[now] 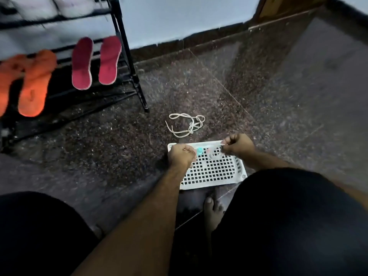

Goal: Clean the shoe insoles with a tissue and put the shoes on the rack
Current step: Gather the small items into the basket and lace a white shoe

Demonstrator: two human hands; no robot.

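Note:
Two red insoles [95,61] and two orange insoles [33,84] lean on the lower bars of the black shoe rack [127,56] at the left. Blurred white shoes [59,6] sit on its top shelf. Both my hands hover over a white perforated tray [211,172] on the floor. My left hand [181,156] is curled, its fingers at the teal end [199,150] of a small pale item [216,153]. My right hand [239,146] grips that item's other end. Blur hides what the item is. No tissue is visible.
A loose white shoelace [187,123] lies on the dark speckled floor beyond the tray. My knees in dark shorts fill the lower corners, and a bare foot [212,210] rests below the tray. A pale wall with a dark skirting runs along the back.

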